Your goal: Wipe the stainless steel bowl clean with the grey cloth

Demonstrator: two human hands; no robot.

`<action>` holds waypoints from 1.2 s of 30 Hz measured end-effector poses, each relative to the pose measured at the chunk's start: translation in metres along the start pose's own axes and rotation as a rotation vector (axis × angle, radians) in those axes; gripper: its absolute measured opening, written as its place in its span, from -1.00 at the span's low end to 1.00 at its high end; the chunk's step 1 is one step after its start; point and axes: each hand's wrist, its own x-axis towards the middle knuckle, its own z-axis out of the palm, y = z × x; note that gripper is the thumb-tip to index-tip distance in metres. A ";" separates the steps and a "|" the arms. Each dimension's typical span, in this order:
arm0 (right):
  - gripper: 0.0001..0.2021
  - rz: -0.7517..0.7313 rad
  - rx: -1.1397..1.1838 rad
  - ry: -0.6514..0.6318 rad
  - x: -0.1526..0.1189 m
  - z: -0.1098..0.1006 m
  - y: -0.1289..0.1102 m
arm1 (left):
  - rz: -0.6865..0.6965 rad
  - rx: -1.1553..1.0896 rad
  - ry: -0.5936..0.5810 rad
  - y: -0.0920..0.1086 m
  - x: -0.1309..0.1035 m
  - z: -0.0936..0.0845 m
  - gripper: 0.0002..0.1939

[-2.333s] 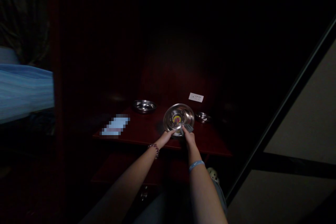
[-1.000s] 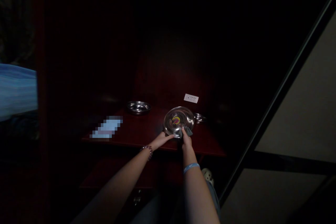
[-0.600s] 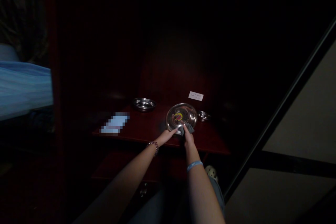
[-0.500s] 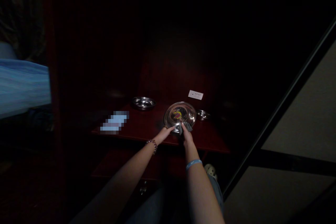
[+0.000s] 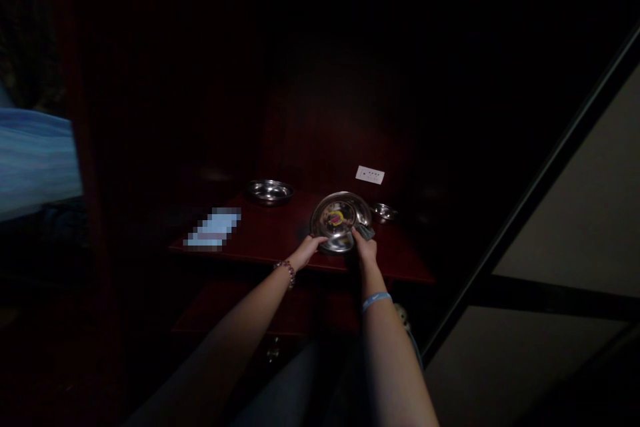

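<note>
A shiny round metal plate with a yellow and pink sticker is tilted toward me above the dark red shelf. My left hand, with a beaded bracelet at the wrist, grips its lower left rim, thumb on top. At the lower right rim my right hand holds a grey cloth against the plate; a light blue band is on that wrist. The fingers under the plate are hidden.
Behind on the left sits a metal dish, and a smaller metal bowl stands at the right. A white socket panel is on the back wall. A blurred pale rectangle lies at the shelf's left.
My right hand and the cloth have moved right along the plate's rim, baring its lower middle. My left hand still grips the plate. The whole view has shifted slightly.
</note>
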 end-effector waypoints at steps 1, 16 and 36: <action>-0.50 0.028 -0.022 0.018 -0.001 -0.001 -0.002 | 0.002 0.008 0.002 0.001 0.000 0.000 -0.78; -0.58 0.185 0.174 0.123 -0.021 0.009 -0.011 | 0.137 0.095 -0.016 0.006 -0.004 0.001 -0.55; -0.61 0.368 0.503 -0.045 -0.032 0.031 -0.010 | 0.149 0.197 -0.087 0.015 -0.015 0.010 -0.55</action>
